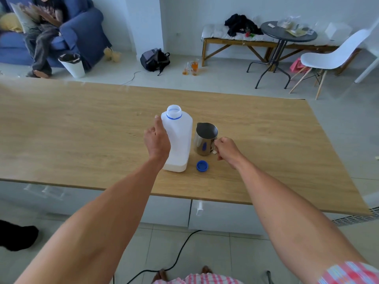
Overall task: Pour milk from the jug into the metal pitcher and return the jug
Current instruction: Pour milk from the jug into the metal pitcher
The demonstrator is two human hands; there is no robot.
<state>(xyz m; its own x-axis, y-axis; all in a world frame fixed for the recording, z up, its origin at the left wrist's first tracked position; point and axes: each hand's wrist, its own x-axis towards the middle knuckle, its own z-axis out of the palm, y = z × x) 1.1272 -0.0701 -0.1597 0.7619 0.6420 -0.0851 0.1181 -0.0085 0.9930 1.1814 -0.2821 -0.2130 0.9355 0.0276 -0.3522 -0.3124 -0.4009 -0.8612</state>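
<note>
Far off on the left, a seated figure on the blue armchair (pixel 82 31) is blurred and cut by the frame's top edge; a white bin (pixel 72 65) stands near its feet.

On the wooden table (pixel 82 130), the left hand (pixel 156 140) is against the left side of the milk jug (pixel 178 140), thumb up along its shoulder. The fingers go round the far side and are hidden by the hand's back, so I cannot tell how firmly it grips, or whether it has hold at all. The jug stands upright with its neck uncapped and a blue ring below the mouth; a shallow band of milk shows at the base.

Just right of the jug, close but whether touching is hard to say, the metal pitcher (pixel 205 139) stands upright, spout pointing far-left. Its inside is dark, and I cannot make out any milk in it. The blue cap (pixel 202 166) lies on the table near its base.

The right hand (pixel 225 148) is curled closed at the pitcher's handle, which is mostly covered by the fingers.

Far right, a round dark table (pixel 287 34) and a white chair (pixel 332 56) stand on the floor, the chair cut off at the edge.
</note>
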